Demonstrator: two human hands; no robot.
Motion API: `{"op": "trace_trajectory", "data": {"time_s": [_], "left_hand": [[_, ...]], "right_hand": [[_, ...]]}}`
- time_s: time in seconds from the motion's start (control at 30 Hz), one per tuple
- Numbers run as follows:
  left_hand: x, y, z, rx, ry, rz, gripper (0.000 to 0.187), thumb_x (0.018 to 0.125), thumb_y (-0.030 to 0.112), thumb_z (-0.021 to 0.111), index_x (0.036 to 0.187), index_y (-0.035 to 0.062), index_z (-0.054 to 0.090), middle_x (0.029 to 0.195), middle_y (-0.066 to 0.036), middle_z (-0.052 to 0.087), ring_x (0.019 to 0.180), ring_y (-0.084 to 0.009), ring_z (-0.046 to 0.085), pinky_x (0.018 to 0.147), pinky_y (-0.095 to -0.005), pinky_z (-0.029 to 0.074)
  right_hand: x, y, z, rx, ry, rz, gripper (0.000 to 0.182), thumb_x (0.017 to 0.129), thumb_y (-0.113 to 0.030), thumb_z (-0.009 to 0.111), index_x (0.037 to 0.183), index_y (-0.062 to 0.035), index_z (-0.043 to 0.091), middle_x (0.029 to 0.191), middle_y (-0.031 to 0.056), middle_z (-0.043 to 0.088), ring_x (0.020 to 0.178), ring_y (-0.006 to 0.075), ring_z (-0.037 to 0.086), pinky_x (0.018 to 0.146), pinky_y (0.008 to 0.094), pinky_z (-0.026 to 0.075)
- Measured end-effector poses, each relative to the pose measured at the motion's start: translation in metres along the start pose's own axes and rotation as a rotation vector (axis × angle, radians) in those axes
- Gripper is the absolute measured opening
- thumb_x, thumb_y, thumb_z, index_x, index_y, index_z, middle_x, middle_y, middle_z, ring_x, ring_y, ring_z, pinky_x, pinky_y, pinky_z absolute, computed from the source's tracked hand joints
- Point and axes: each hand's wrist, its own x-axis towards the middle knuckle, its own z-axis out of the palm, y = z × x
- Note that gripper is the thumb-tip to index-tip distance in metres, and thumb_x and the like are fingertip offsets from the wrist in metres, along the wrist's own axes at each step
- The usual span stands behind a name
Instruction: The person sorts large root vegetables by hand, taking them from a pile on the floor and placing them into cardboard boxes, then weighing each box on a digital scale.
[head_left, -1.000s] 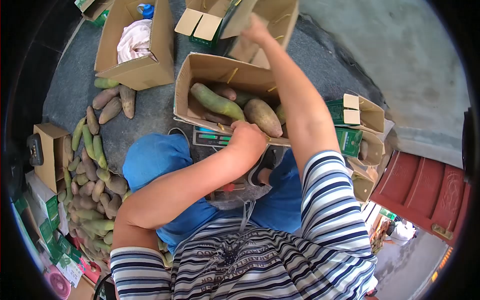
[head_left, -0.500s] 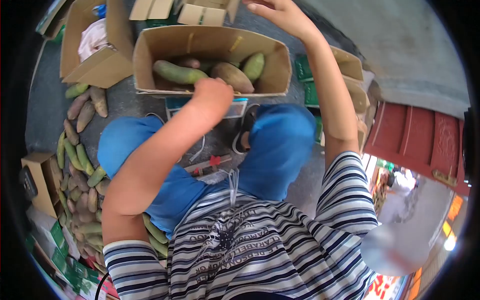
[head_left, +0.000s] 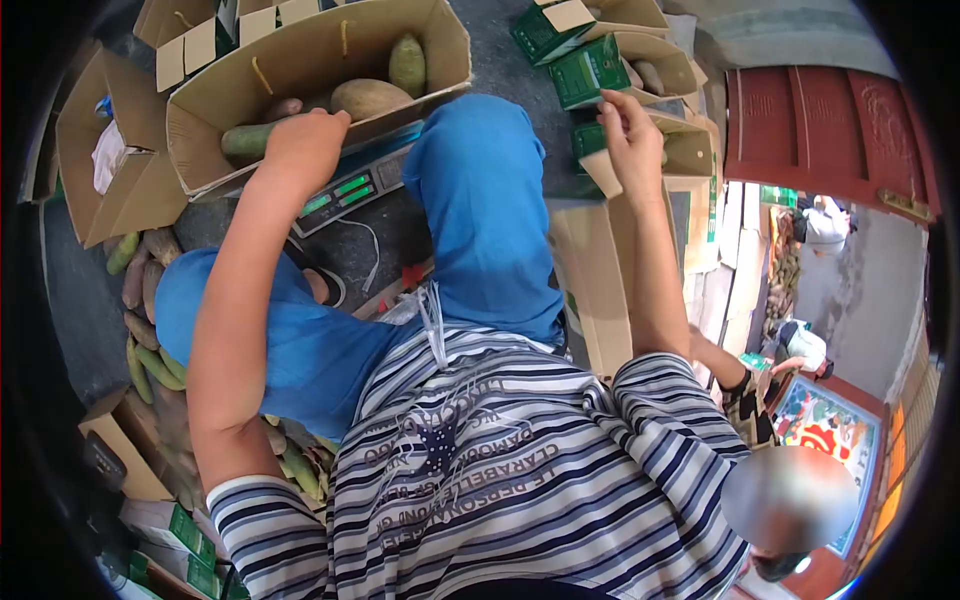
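Observation:
My left hand point(head_left: 305, 152) is closed at the near rim of a cardboard box point(head_left: 440, 60), its fingertips hidden and what they hold, if anything, I cannot tell. Inside the box are a long green fruit point(head_left: 242, 142) beside that hand, a large brownish one point(head_left: 370, 98) and an upright green one point(head_left: 407, 66). Under the box shows a digital scale point(head_left: 352, 190) with lit green displays. On the right, my right hand point(head_left: 632, 145) is raised with fingers bent and apart, holding nothing, close to a green carton point(head_left: 588, 72).
A pile of green and brown fruit point(head_left: 150, 365) lies on the floor at left. Another box point(head_left: 120, 190) with pink cloth stands at upper left. Open green cartons point(head_left: 655, 65) line the right. An open cardboard box point(head_left: 595, 285) is beside my knee. Another person point(head_left: 790, 500) is at lower right.
The view has turned, so the box now sits further left and the scale's displays show. My right hand has come down from the top to the green cartons. My left hand stays at the box rim.

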Motion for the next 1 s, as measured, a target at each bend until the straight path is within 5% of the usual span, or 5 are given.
{"op": "trace_trajectory", "data": {"time_s": [0.37,0.57,0.7,0.8,1.0], "left_hand": [[-0.003,-0.007,-0.001,0.023,-0.008,0.031,0.015,0.085,0.011,0.056,0.098,0.0047,0.055,0.090,-0.021,0.061,0.087,-0.0376,0.060,0.072,-0.0483,0.047],[-0.003,-0.007,0.004,-0.004,0.005,0.026,0.016,0.084,0.011,0.056,0.098,0.0041,0.055,0.090,-0.020,0.061,0.088,-0.0378,0.060,0.072,-0.0478,0.048],[-0.005,-0.005,0.000,-0.019,-0.012,0.033,0.017,0.084,0.012,0.056,0.099,0.0044,0.056,0.090,-0.020,0.061,0.087,-0.0375,0.061,0.072,-0.0477,0.048],[-0.006,-0.007,0.002,0.017,0.001,0.017,0.018,0.084,0.013,0.056,0.100,0.0056,0.056,0.089,-0.019,0.061,0.085,-0.0367,0.062,0.070,-0.0481,0.049],[-0.011,0.004,-0.008,0.040,0.041,0.002,0.014,0.082,0.007,0.049,0.090,0.0053,0.060,0.084,-0.016,0.061,0.083,-0.0341,0.063,0.070,-0.0440,0.050]], "right_hand": [[-0.096,0.078,-0.018,-0.312,-0.574,0.381,0.051,0.077,-0.042,0.070,0.104,0.0014,0.062,0.096,0.0168,0.067,0.088,0.0332,0.064,0.079,0.0388,0.050],[-0.146,0.130,0.005,-0.379,-0.250,0.358,0.065,0.072,-0.033,0.074,0.124,-0.0035,0.048,0.121,0.0176,0.056,0.107,0.0349,0.055,0.088,0.0410,0.046],[-0.122,0.144,-0.014,-0.654,-0.149,-0.011,0.059,0.074,-0.031,0.073,0.121,-0.0035,0.050,0.115,0.0195,0.058,0.103,0.0339,0.057,0.084,0.0424,0.047],[-0.151,0.180,-0.005,-0.307,-0.678,0.535,0.044,0.075,-0.025,0.074,0.110,-0.0014,0.059,0.092,0.0165,0.066,0.083,0.0318,0.063,0.073,0.0368,0.049],[-0.108,0.079,0.013,-0.231,-0.378,0.366,0.034,0.083,-0.028,0.065,0.091,0.0045,0.062,0.076,0.0234,0.062,0.071,0.0330,0.064,0.067,0.0392,0.048]]}}
